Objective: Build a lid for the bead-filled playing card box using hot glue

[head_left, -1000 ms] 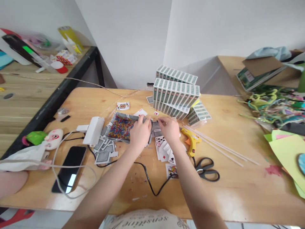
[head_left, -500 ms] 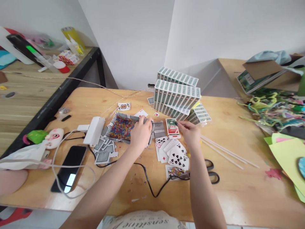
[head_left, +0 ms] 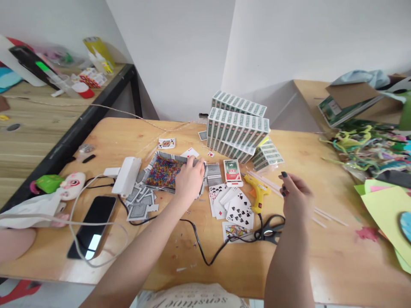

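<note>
My left hand (head_left: 190,176) has its fingers closed on the right end of a tray made of playing cards (head_left: 163,170), whose inside is multicoloured. My right hand (head_left: 296,192) is raised over the table, right of the yellow glue gun (head_left: 258,191), its fingers curled together; whether anything small is between them cannot be made out. A red and green card box (head_left: 232,172) lies between the hands. Fanned cards (head_left: 240,209) lie face up below it, and grey-backed cards (head_left: 141,206) are scattered left of them, beside the tray.
Stacked card boxes (head_left: 237,128) stand at the back. Black scissors (head_left: 271,231) and white glue sticks (head_left: 330,217) lie at the right. A phone (head_left: 92,226), white power strip (head_left: 126,176) and black cable (head_left: 201,246) are on the left and front. Coloured paper (head_left: 385,214) sits far right.
My right hand has moved right, away from the card box, uncovering the glue gun and more of the scissors. My left hand stays at the tray.
</note>
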`<control>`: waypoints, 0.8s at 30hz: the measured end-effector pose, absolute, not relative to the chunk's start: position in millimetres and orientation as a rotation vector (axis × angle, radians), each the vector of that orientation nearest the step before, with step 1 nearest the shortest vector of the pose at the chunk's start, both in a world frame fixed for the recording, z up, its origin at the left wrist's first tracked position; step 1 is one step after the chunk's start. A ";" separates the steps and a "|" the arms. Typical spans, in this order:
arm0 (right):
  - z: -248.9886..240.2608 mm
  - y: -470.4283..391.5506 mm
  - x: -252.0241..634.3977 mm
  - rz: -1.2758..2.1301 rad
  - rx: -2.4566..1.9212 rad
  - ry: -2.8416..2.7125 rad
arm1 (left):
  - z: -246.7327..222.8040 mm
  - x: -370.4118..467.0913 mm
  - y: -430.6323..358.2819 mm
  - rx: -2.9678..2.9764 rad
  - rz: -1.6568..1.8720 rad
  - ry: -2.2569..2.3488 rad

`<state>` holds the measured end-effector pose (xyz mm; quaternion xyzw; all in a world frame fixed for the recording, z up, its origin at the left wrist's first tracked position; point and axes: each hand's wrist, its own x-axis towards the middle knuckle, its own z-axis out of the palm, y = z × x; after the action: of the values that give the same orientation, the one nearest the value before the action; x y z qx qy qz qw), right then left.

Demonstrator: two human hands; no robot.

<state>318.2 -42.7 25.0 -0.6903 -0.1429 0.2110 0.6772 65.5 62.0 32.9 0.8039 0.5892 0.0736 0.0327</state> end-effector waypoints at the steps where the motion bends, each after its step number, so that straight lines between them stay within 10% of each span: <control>1: 22.1 -44.5 320.5 0.477 -1.531 -0.299 | 33.0 65.4 62.0 2.474 0.226 1.814; 17: 12.9 -42.0 310.1 0.458 -1.676 -0.405 | 34.4 64.3 61.8 2.417 0.213 1.764; 24: 30.0 13.8 231.4 0.999 -1.548 -0.982 | 34.5 63.6 61.4 2.437 0.211 1.766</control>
<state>231.4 13.8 30.0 -0.6409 -0.4065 0.4135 0.5031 63.6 61.4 34.5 0.8062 0.5842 0.0697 0.0620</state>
